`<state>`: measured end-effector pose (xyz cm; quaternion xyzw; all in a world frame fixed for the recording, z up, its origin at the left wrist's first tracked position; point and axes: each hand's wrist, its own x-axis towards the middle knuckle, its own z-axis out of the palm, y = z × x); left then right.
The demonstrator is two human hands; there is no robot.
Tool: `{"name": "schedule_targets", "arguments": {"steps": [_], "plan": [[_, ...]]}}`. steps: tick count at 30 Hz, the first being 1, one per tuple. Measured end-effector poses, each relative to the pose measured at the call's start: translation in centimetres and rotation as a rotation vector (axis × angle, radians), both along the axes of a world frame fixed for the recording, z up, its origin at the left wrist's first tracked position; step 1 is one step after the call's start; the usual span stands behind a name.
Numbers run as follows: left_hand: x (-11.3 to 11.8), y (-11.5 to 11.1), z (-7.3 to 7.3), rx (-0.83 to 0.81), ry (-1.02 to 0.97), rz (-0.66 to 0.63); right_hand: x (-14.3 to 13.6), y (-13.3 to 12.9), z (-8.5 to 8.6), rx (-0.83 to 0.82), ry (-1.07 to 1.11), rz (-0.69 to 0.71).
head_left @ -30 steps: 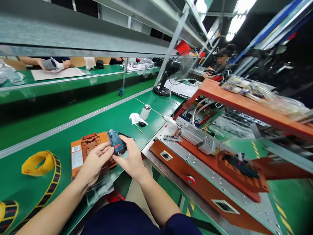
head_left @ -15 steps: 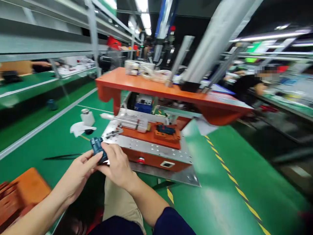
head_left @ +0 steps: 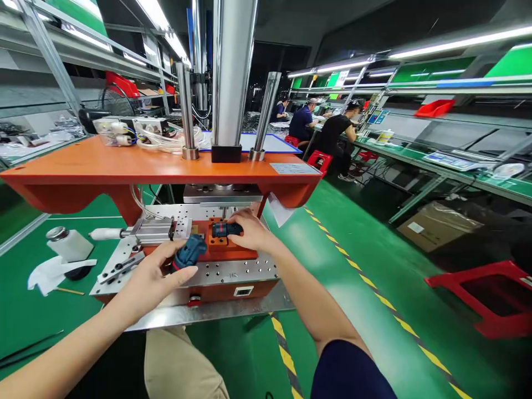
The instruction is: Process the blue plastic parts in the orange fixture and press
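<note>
Between the thumb and fingers of my left hand (head_left: 160, 274) is a dark blue plastic part (head_left: 190, 252), held over the front of the metal plate. My right hand (head_left: 251, 231) has its fingers on the right end of a black cylindrical part (head_left: 222, 229) with a red band. That part lies on an orange fixture block (head_left: 218, 240) beneath the orange press frame (head_left: 166, 164). To the left of the block, a metal clamp cylinder (head_left: 153, 231) is mounted on the plate.
A white bottle (head_left: 70, 244) and a white cloth (head_left: 47, 275) lie on the green bench at left. Metal columns rise above the press. Several people sit at benches at the back right, and a red stool (head_left: 494, 296) stands at right.
The view has swung right and nearer the press. My hands have parted: the blue part stays in my left hand, while my right hand has reached to the black part on the fixture.
</note>
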<state>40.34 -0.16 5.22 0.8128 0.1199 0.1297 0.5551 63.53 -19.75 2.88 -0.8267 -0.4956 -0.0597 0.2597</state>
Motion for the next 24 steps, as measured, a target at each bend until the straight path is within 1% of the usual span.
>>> {"name": "schedule_targets", "arguments": {"steps": [1,3,5,7,9,12,15,17,19,21,23,24], "plan": [[0.6,0.1,-0.1,0.135,-0.045,0.008,0.3,0.4,0.1,-0.051,0.004,0.023],[1.5,0.2,-0.2,0.348,-0.087,-0.002,0.4,0.8,0.3,-0.103,0.003,0.033],[2.4,0.2,-0.3,0.502,-0.116,-0.051,-0.4,0.5,0.2,-0.046,0.0,-0.007],[3.7,0.0,-0.3,0.619,-0.17,-0.107,-1.6,-0.5,-0.4,0.125,-0.009,-0.086],[5.5,-0.4,-0.2,0.705,-0.209,-0.152,-3.2,-2.0,-1.5,0.354,-0.036,-0.179],[9.0,-1.0,0.3,0.804,-0.139,-0.221,-5.8,-4.9,-3.6,0.635,-0.081,-0.351],[12.0,-1.7,0.4,0.891,0.012,-0.26,-7.7,-8.4,-5.9,0.772,-0.036,-0.544],[13.3,-2.2,-0.2,0.952,0.063,-0.288,-8.5,-10.4,-7.3,0.82,0.048,-0.629],[13.9,-2.7,-1.2,1.024,0.047,-0.312,-8.7,-11.8,-8.6,0.86,0.16,-0.678],[13.7,-3.3,-2.1,1.092,-0.003,-0.313,-8.5,-12.3,-9.8,0.896,0.313,-0.689],[12.5,-3.3,-2.5,1.129,-0.063,-0.304,-7.9,-12.1,-11.0,0.938,0.481,-0.666],[11.5,-2.9,-2.6,1.129,-0.1,-0.288,-7.6,-11.9,-11.7,0.956,0.557,-0.648]]}}
